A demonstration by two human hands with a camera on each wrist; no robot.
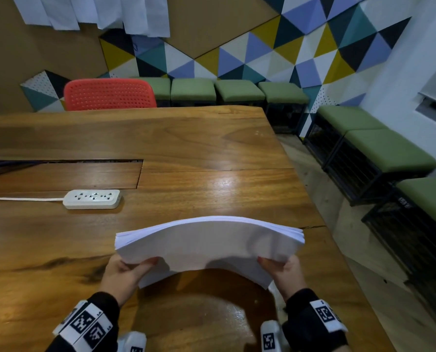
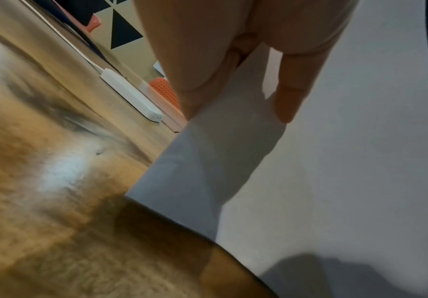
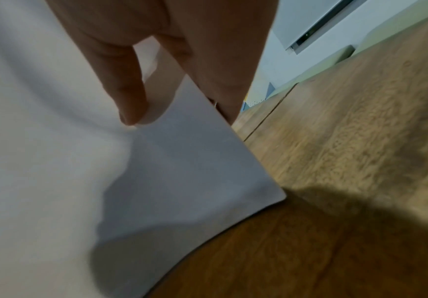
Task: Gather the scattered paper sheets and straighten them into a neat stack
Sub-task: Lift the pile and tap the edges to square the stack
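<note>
While the paper stack (image 1: pixel 209 245) bows upward in an arch above the wooden table (image 1: pixel 211 153), the left hand (image 1: pixel 121 274) pinches its 9 o'clock end and the right hand (image 1: pixel 281 271) pinches its 3 o'clock end, thumbs on top. A white power strip (image 1: pixel 92 198) lies toward 10 o'clock.

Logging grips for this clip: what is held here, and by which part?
Both hands hold the paper stack: left hand grips its left end, right hand its right end, bowing it upward.
</note>
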